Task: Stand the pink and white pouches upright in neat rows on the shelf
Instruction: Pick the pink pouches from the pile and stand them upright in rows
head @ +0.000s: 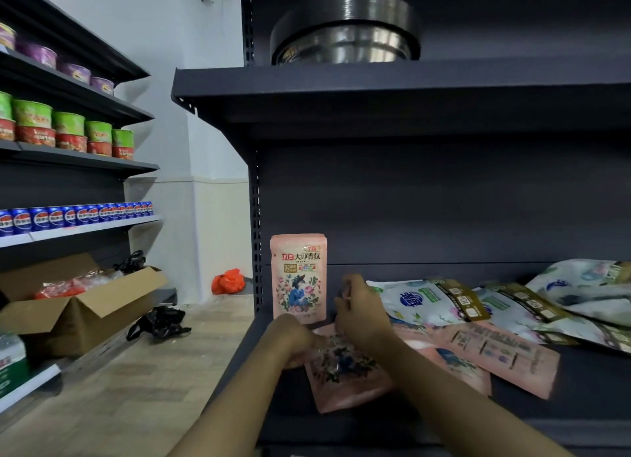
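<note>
The dark shelf (580, 381) fills the right part of the view, and its board is where all the pouches are. On the shelf above it stands a stack of metal bowls (345, 36). On the left, another rack carries blue cans (78, 215) and green and red cups (68, 129), and an open cardboard box (82, 310) stands on the floor near it. On the right side of the shelf, the white pouches (440, 298) lie flat in a loose pile, and some pink pouches (502, 350) lie flat in front of them. At the far left of the shelf one pink pouch (298, 277) stands upright against the back wall. Nearer, a second pink pouch (345, 368) lies tilted on the board between the hands. The left hand (293, 340) grips its left edge with curled fingers. The right hand (362, 310) pinches its far edge, fingers bent around it.
</note>
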A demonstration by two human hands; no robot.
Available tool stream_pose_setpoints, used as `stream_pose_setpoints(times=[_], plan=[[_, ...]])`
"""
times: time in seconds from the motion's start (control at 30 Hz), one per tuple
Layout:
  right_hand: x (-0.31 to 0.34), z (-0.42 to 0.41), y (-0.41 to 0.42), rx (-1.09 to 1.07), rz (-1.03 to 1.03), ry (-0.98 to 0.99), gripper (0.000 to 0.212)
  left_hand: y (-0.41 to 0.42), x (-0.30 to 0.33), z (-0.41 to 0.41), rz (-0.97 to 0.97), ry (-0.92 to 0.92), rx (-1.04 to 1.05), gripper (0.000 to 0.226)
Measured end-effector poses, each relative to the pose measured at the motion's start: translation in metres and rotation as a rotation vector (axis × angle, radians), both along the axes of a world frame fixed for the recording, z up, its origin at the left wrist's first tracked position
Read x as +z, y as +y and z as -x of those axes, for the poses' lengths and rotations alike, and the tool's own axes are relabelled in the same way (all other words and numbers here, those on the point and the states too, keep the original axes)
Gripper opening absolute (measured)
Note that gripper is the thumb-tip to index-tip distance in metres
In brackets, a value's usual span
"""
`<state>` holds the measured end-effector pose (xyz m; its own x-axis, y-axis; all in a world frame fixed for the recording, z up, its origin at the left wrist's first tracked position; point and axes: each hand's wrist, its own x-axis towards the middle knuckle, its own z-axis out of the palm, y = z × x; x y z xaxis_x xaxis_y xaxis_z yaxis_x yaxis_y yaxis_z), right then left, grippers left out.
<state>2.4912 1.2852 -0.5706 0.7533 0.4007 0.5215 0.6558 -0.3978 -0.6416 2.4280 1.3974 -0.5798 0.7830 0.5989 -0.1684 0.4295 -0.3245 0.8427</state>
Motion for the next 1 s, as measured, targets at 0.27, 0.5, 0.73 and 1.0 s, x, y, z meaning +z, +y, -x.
stream_pose_setpoints(times=[0.27,0.5,0.73,1.0], plan=[[-0.033,0.018,-0.026,0.003,-0.029,-0.047,0.029,-0.016,-0.002,0.003,-0.091,-0.09,0.188,0.023],[-0.053,0.019,-0.031,0.035,-0.033,-0.079,0.026,-0.02,-0.008,0.002,0.113,-0.264,0.288,0.029],[-0.052,0.027,-0.036,0.063,-0.078,-0.065,0.021,-0.024,-0.01,0.018,0.225,-0.326,0.104,0.023],[-0.025,0.046,-0.06,0.41,-0.626,0.442,0.041,-0.049,0.028,0.042,0.129,-0.659,-0.02,0.025]])
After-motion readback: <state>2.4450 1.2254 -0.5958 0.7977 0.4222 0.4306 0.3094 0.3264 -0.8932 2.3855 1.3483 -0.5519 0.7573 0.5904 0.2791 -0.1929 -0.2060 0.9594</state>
